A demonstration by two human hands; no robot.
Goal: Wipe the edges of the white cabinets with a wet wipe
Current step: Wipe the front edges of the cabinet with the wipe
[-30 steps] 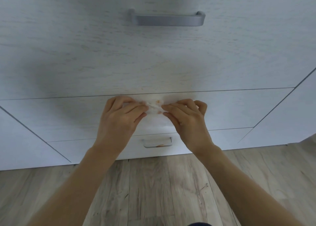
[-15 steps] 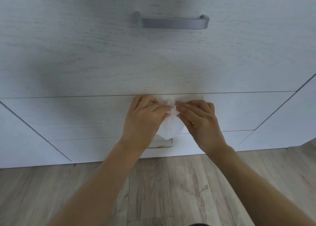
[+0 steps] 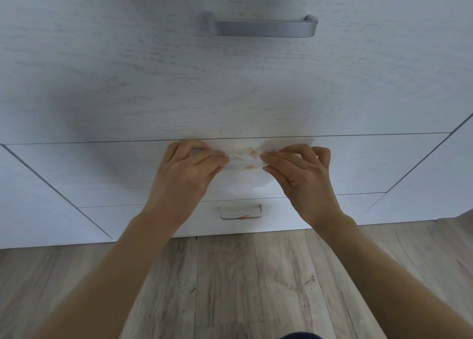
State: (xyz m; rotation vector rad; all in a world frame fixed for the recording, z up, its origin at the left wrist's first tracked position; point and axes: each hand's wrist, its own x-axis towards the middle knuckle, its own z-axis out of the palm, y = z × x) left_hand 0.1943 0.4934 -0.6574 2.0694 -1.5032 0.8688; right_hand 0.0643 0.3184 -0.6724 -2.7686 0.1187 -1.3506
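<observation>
A white wet wipe (image 3: 245, 169) with small orange stains is stretched between both hands, in front of the middle drawer of the white cabinet (image 3: 107, 169). My left hand (image 3: 186, 174) pinches the wipe's left side. My right hand (image 3: 299, 174) pinches its right side. The wipe's top lies close to the seam below the top drawer (image 3: 230, 87), and a loose flap hangs down between the hands. Whether the wipe touches the cabinet front I cannot tell.
A grey bar handle (image 3: 261, 27) sits on the top drawer. A second handle (image 3: 240, 212) with an orange mark is on the lowest drawer. White cabinet doors flank the drawers left (image 3: 33, 210) and right (image 3: 435, 180). Wood-look floor (image 3: 235, 287) lies below.
The hands have drawn apart since half a second ago, spreading the bunched wipe wider. The orange stains on the wipe now show between the fingers.
</observation>
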